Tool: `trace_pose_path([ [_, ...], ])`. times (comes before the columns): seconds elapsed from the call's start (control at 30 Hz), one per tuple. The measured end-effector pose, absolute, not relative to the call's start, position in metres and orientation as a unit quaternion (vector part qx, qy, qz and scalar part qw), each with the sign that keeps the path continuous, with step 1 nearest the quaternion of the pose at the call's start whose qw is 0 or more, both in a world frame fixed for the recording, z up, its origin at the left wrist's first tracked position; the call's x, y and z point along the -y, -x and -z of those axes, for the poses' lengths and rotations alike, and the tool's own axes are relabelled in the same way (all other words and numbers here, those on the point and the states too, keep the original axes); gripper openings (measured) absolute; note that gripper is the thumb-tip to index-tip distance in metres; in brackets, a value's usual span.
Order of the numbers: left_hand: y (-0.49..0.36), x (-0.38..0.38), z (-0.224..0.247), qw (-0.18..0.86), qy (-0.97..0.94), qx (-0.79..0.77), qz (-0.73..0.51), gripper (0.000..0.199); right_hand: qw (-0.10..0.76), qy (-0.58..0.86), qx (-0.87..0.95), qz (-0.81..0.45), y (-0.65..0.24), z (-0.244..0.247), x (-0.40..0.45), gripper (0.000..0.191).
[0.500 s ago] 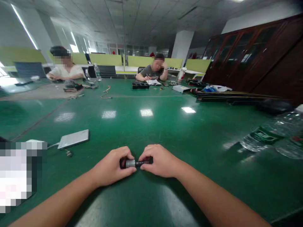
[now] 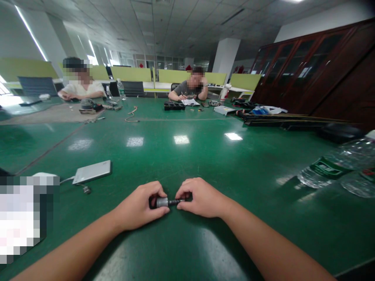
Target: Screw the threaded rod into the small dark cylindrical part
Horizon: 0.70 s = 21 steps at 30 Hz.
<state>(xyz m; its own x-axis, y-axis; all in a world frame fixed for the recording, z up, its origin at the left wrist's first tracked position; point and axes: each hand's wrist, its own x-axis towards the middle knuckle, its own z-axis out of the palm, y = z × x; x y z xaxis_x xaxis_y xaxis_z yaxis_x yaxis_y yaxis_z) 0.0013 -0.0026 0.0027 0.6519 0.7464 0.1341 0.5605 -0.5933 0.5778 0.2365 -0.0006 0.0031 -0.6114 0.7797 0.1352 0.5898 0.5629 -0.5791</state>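
A small silver metal cylinder with a dark ridged shaft (image 2: 172,202) lies level, low over the green table, in the middle of the head view. My left hand (image 2: 142,205) is closed round the cylinder end, thumb on the near side and fingers on the far side. The curled fingers and thumb of my right hand (image 2: 202,198) close about the tip of the shaft. Exactly what kind of part this is, I cannot make out. My palms hide its two ends.
A silver flat box with a cable (image 2: 92,172) lies left of my hands. Clear plastic bottles with green labels (image 2: 328,168) stand at the right. Across the green table (image 2: 181,160), two people sit among parts, near a black tray (image 2: 174,105) and a long dark bundle (image 2: 281,119).
My right hand has slid slightly to the right along the shaft, baring more of it. My left hand keeps its hold on the cylinder in nearly the same place.
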Motion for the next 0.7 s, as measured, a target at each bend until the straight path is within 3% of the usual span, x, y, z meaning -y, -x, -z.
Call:
trace_pose_path([
  [0.7,0.000,0.003,-0.003,0.259,-0.870,-0.375,-0.185,0.016,0.144,0.454,0.842,-0.252,-0.260,-0.015,-0.003,0.012],
])
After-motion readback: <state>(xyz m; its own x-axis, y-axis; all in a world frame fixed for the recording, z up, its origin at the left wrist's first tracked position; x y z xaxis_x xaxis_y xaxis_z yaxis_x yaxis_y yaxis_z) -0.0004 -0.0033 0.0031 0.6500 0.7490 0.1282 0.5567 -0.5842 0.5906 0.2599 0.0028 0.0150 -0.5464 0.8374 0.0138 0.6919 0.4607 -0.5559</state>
